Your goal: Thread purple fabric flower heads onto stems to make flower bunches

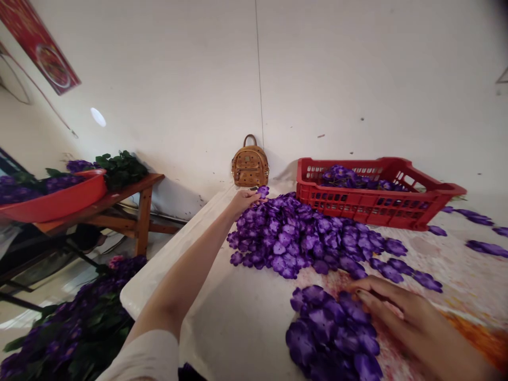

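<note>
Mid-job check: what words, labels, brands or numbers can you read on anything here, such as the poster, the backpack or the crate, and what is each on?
Nothing here can be quoted.
Red poster: any lettering is too blurred to read.
Tan backpack: the printed pattern is too small to read.
Red crate: no text shows.

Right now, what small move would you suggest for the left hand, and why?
Probably lift the purple fabric flower clear of the large pile: the left hand seems to have it at the fingertips already, just beyond the pile's edge.
</note>
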Demonstrator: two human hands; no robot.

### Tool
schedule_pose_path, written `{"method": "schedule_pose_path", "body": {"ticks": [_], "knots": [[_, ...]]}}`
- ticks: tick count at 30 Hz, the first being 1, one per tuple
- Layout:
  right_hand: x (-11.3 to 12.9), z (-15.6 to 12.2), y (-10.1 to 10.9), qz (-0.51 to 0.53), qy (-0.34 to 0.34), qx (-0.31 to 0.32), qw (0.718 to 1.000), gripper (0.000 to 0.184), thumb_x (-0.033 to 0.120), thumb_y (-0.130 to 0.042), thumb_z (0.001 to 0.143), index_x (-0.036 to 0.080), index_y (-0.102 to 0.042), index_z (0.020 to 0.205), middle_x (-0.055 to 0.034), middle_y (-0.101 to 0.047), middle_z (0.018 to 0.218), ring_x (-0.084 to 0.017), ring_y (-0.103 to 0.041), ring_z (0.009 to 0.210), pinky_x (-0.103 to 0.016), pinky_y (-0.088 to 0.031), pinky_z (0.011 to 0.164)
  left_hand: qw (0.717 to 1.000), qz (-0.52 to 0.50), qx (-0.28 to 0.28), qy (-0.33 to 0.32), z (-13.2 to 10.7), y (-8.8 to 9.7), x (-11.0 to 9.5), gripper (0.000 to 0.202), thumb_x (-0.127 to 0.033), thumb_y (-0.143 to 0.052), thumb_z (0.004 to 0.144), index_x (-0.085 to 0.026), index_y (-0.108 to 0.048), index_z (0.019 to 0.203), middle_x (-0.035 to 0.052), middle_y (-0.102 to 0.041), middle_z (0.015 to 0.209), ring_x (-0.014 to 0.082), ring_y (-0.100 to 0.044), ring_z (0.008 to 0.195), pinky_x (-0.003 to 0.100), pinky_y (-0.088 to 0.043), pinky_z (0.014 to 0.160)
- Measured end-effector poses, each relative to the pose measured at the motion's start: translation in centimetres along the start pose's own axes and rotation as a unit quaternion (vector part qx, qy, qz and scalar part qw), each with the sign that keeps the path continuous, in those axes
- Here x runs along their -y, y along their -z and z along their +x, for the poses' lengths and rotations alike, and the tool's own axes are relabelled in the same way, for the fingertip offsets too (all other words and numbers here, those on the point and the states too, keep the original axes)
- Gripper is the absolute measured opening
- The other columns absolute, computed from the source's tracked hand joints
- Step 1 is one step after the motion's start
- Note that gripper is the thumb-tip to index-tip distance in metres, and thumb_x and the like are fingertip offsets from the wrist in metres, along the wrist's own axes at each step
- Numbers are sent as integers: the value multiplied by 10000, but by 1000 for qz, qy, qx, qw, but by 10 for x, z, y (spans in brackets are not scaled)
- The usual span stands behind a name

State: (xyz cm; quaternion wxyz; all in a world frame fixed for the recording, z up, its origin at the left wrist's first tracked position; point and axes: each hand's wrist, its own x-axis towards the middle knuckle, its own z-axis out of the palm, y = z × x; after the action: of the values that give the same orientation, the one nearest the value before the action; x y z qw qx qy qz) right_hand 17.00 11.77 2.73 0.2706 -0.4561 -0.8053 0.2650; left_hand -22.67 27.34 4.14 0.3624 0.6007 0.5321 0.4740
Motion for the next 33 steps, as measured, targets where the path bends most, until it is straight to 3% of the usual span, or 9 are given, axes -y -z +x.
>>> {"method": "schedule_pose_path", "body": {"ticks": [4, 8, 10, 12, 14, 16, 22, 28, 33], "knots": [[0, 0, -1, -4, -3, 0, 1000, 463, 608, -501, 933, 279, -819, 1004, -93, -826, 1038, -306, -783, 937, -428, -636, 831, 997, 72, -40, 4, -10, 5, -4, 375, -462, -787, 808, -121, -816, 962, 96, -764, 817, 204, -672, 746, 294, -506, 701], [2, 0, 1, 2, -5, 2, 1000, 455, 589, -489, 944, 278, -814, 1015, -90, -822, 1053, -305, -780, 953, -418, -632, 815, 983, 146, -89, -63, -34, -23, -22, 505, -384, -821, 808, -184, -740, 1264, 146, -737, 1243, 307, -642, 1195, 457, -455, 1091], [1, 0, 1, 0, -8, 9, 1000, 443, 578, -486, 956, 278, -807, 1013, -90, -821, 1062, -309, -775, 975, -425, -627, 837, 954, 235, -33, -184, -49, -54, -32, 514, -457, -754, 875, -243, -708, 1339, 141, -621, 1460, 342, -504, 1403, 532, -321, 1223], [-2, 0, 2, -1, -7, 19, 1000, 435, 578, -488, 960, 279, -802, 1002, -91, -820, 1071, -315, -771, 990, -439, -623, 863, 919, 302, 69, -243, -61, -86, -38, 607, -554, -762, 844, -332, -667, 1402, 97, -457, 1624, 409, -362, 1507, 606, -259, 1249], [-4, 1, 1, 1, -7, 26, 1000, 437, 579, -485, 962, 278, -802, 993, -96, -819, 1063, -317, -771, 977, -446, -625, 861, 889, 364, 93, -260, -67, -107, -37, 543, -510, -772, 845, -328, -710, 1353, 93, -454, 1626, 437, -341, 1512, 603, -229, 1268], [-7, 1, 1, 4, -9, 22, 1000, 434, 578, -491, 956, 276, -801, 986, -100, -821, 1038, -313, -775, 942, -433, -632, 827, 869, 428, 75, -236, -68, -112, -29, 447, -413, -728, 891, -285, -731, 1318, 113, -507, 1585, 424, -385, 1489, 608, -227, 1269], [-9, -1, 3, 6, -14, 20, 1000, 430, 580, -497, 960, 281, -793, 1045, -89, -809, 1082, -294, -763, 991, -407, -619, 854, 853, 501, 7, -147, -71, -62, -4, 467, -302, -539, 989, -262, -623, 1446, 130, -501, 1588, 353, -424, 1477, 571, -289, 1245], [-3, -2, 4, 10, -12, 13, 1000, 416, 571, -493, 971, 287, -789, 1039, -81, -810, 1054, -294, -760, 967, -402, -614, 829, 906, 410, -48, -98, -68, -25, 9, 632, -415, -493, 1022, -191, -388, 1604, 175, -454, 1613, 336, -433, 1485, 484, -338, 1228], [-7, -1, 6, 13, -9, 39, 999, 379, 543, -506, 970, 297, -785, 1046, -66, -808, 1073, -283, -764, 986, -378, -621, 838, 929, 321, -183, 4, -71, 5, 24, 598, -346, -557, 988, -206, -429, 1555, 171, -677, 1363, 325, -645, 1255, 467, -464, 1093]]}}
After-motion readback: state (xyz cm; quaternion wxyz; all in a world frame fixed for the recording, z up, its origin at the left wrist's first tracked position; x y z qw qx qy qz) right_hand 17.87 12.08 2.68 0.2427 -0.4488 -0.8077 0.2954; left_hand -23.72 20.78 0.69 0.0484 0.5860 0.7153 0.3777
